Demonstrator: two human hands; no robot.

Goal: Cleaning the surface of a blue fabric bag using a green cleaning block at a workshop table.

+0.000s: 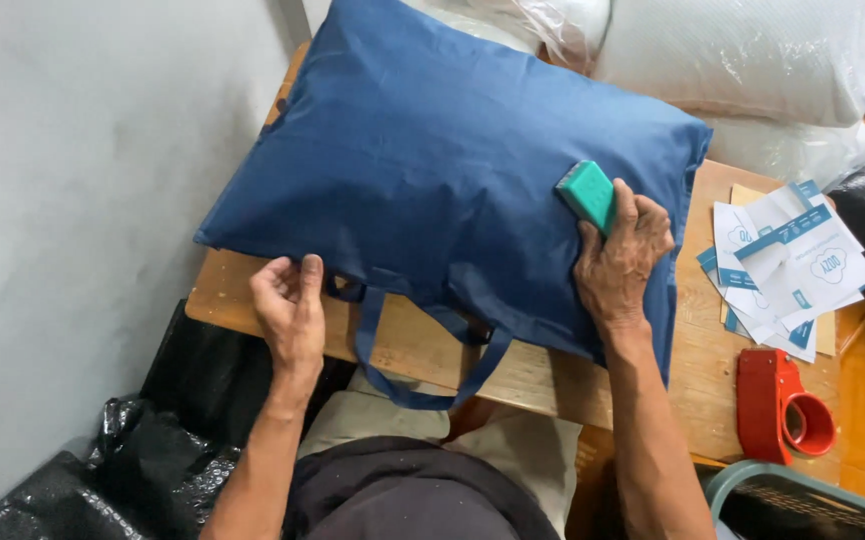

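Observation:
A large dark blue fabric bag (433, 150), stuffed like a pillow, lies across a small wooden table (543, 375). Its blue carry handles (423, 385) hang over the near edge. My left hand (291, 305) pinches the bag's near left edge by the handle, fingers closed on the fabric. My right hand (621, 260) rests on the bag's right side and grips a small teal rectangular block (589, 195), pressing it against the fabric.
A stack of white and blue printed cards (788, 265) lies at the table's right. A red tape dispenser (778, 408) sits near the right front edge. White pillows in clear plastic (753, 55) pile up behind. Black plastic bags (143, 450) lie below left; a grey wall stands left.

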